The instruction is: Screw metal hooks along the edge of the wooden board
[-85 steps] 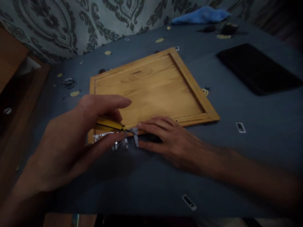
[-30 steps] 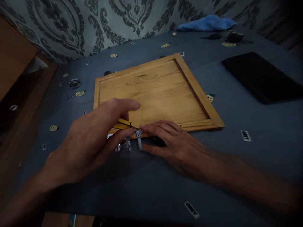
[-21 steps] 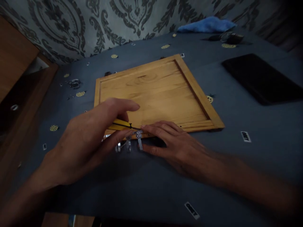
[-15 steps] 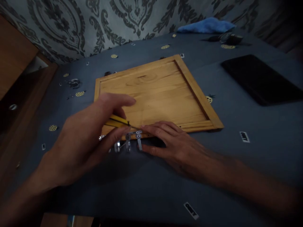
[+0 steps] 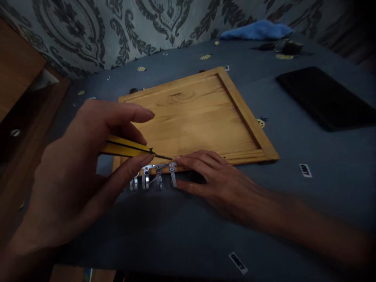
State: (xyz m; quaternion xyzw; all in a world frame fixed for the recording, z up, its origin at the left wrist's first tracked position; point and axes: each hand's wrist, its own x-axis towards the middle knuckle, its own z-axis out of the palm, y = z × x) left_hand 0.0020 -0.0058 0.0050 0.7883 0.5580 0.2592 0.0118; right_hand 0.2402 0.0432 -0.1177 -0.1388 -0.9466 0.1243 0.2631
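A yellow-and-black screwdriver [image 5: 125, 148] is pinched between the thumb and fingers of my left hand [image 5: 79, 168], its index finger lifted off the handle. The thin shaft points right, its tip close to the screws of a metal hook rail [image 5: 160, 167]. That rail, with several hooks hanging off it, lies along the near edge of a framed wooden board [image 5: 188, 121]. My right hand [image 5: 211, 176] holds the rail's right end against the board, fingers over the top and thumb by the last hook. The rail's right end is hidden under the fingers.
A black tablet-like slab [image 5: 326, 98] lies at right on the blue patterned cloth [image 5: 182, 235]. Behind it are a blue rag [image 5: 258, 30] and a dark tool-like object [image 5: 286, 46]. Brown wooden furniture [image 5: 20, 58] stands at left; a patterned wall [image 5: 158, 19] closes the back.
My left hand has drawn back left with the screwdriver, uncovering more of its shaft and of the hooks. My right hand has stayed in place on the rail.
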